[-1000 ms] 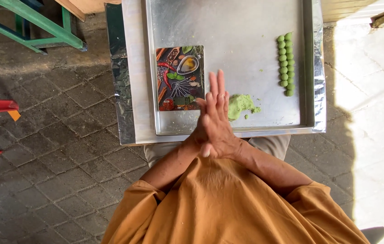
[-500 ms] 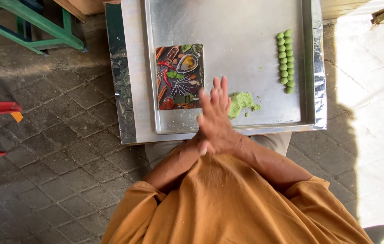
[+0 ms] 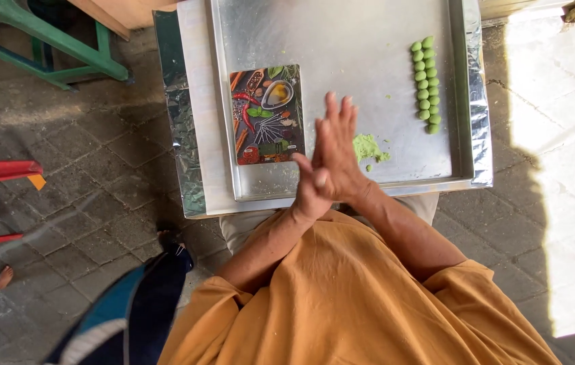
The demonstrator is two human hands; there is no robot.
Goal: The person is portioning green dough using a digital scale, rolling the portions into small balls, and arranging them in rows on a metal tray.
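Green dough is being shaped over a shiny metal tray (image 3: 341, 27). From the head camera, the left hand (image 3: 314, 186) and right hand (image 3: 341, 152) are pressing flat together, palm to palm, fingers straight; whether a piece sits between them I cannot tell. A crumbly green dough lump (image 3: 367, 147) is lying just beside them, a double row of green balls (image 3: 426, 84) farther right, a picture-printed board (image 3: 267, 115) to the left. Rolling looks underway; next calls for setting a ball down gently.
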